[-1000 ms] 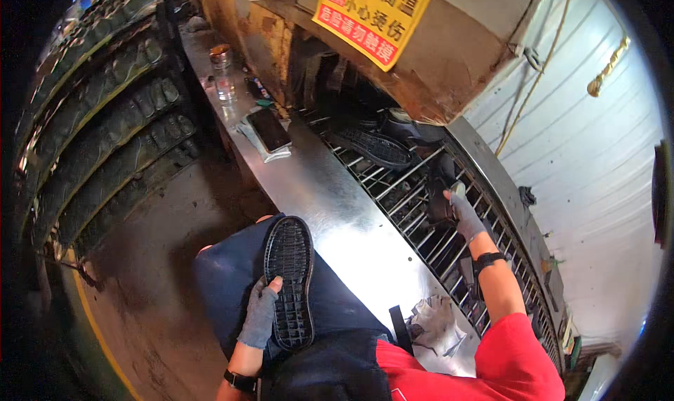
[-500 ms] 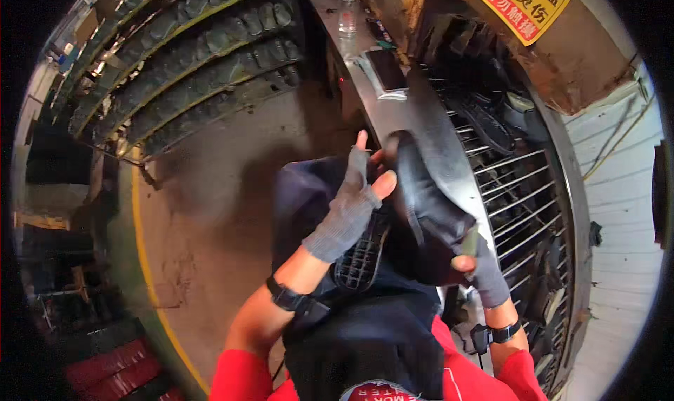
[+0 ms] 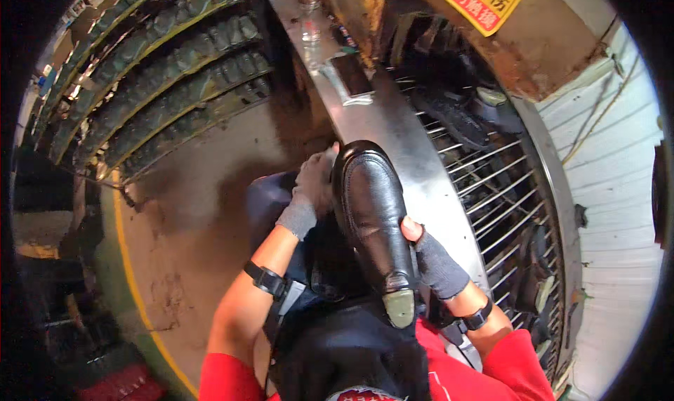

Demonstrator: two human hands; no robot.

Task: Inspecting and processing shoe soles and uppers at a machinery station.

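Two gloved hands hold one black leather shoe (image 3: 370, 218) over the person's lap, upper side up, its toe pointing away toward the steel bench (image 3: 393, 130) and its heel near the chest. The left hand (image 3: 312, 187), in a grey fingerless glove, is closed round the toe end from the left side. The right hand (image 3: 428, 253), gloved the same way, grips the shoe's right flank near the heel, thumb lying on the leather. Each wrist carries a dark band.

Beyond the shoe the bench runs away along a wire rack (image 3: 491, 190), where other dark shoes (image 3: 449, 116) lie on the rods. A small clear bottle (image 3: 309, 18) with a brownish cap stands at the far end of the bench, and a dark flat thing (image 3: 351, 78) lies nearer. To the left, across the stained floor (image 3: 203, 211), long rows of grey-green moulds (image 3: 161, 71) curve away.
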